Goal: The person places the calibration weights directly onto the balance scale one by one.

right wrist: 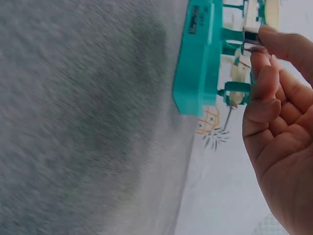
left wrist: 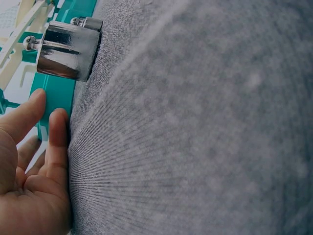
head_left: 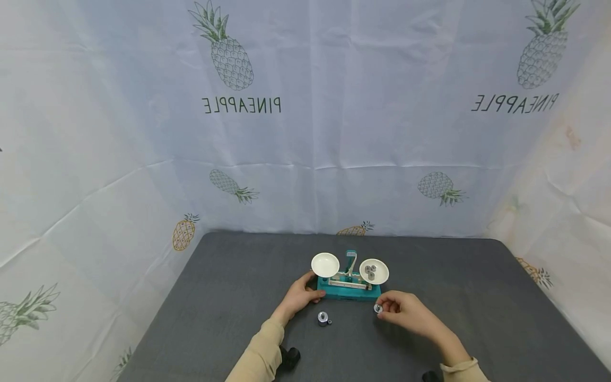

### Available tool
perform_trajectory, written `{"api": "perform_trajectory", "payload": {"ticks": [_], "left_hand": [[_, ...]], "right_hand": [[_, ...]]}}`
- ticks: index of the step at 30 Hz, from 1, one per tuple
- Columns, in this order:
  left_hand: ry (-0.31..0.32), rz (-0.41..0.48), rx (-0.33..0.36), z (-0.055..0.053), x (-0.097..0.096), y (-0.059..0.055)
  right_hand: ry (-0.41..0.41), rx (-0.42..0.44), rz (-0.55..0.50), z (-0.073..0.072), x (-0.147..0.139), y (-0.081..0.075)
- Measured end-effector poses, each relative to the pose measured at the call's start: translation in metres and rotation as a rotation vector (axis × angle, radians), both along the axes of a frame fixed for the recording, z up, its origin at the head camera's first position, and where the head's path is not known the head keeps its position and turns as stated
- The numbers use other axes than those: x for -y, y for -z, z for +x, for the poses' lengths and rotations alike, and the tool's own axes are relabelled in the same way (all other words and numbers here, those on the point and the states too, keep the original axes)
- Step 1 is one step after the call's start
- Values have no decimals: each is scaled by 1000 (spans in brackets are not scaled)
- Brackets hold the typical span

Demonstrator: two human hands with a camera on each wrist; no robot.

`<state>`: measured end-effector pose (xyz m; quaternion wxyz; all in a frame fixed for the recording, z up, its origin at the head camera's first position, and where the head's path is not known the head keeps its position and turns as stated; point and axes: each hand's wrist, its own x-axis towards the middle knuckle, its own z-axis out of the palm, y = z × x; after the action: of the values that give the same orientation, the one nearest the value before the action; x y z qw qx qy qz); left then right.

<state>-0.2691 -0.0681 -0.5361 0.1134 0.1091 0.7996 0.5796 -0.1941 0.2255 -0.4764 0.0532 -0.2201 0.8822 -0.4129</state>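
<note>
A teal balance scale (head_left: 348, 292) with two cream pans stands on the dark table. My left hand (head_left: 299, 295) holds the left end of its base, thumb at the front and fingers toward the back. In the left wrist view, those fingers (left wrist: 57, 132) lie against the teal base. My right hand (head_left: 403, 312) pinches a small shiny metal weight (head_left: 378, 308) between thumb and fingertips, just in front of the base's right corner. The same weight (right wrist: 252, 39) shows partly covered by the fingers in the right wrist view. Several small weights (head_left: 370, 271) lie in the right pan.
A larger knobbed metal weight (head_left: 322, 318) stands in front of the scale, with a tiny weight (head_left: 330, 322) beside it. The left pan (head_left: 325, 265) sits higher than the right pan (head_left: 381, 276). A pineapple-print cloth (head_left: 334, 132) hangs behind the grey table (head_left: 248, 276).
</note>
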Motion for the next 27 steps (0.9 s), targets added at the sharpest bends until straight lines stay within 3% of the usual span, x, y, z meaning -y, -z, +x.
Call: {"api": "perform_trajectory", "payload": {"ticks": [6,21,27], "left_hand": [[1,2,2,0,0,-2],[-3,2,10,1,0,-3],[2,2,0,2,0,-3]], "right_hand": [[97,-31,41,-7,-3,-9],[297,-111,2,-22,-2,-20],[338,-117,-1,-27,-1,-23]]}}
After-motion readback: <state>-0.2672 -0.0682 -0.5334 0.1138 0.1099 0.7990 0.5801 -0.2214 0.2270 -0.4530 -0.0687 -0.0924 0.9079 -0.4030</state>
